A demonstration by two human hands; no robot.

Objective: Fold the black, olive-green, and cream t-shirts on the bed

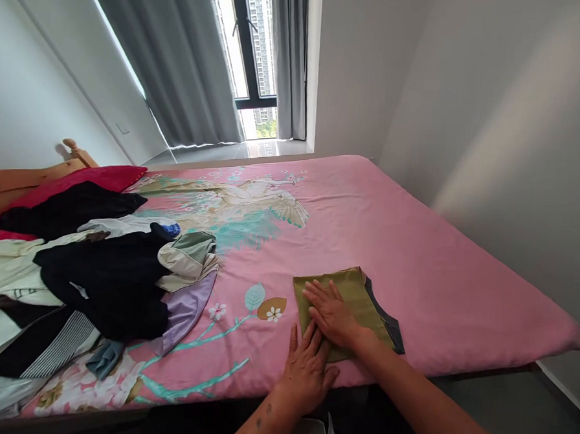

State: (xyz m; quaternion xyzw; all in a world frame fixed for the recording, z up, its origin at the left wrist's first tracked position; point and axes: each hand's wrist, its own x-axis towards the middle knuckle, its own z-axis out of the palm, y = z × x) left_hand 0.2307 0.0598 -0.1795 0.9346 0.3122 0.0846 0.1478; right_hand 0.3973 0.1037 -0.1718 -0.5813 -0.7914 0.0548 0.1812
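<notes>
A folded olive-green garment (355, 291) with a dark grey edge along its right side lies on the pink bedsheet near the front of the bed. My right hand (330, 311) rests flat on top of it, fingers stretched toward its upper left. Beside it, my left hand (310, 368) lies with fingers extended over the garment's lower left edge, its fingertips touching or just under the right hand. Neither hand grips the cloth. Part of the garment is covered by the hands and the right forearm.
A heap of loose clothes (113, 278) covers the left side of the bed, with a lilac piece (190, 309) at its right edge. Red pillows (117, 179) lie by the wooden headboard (30, 175). Pink patterned sheet (368, 219) extends to the right wall. Grey curtains (185, 67) flank the window.
</notes>
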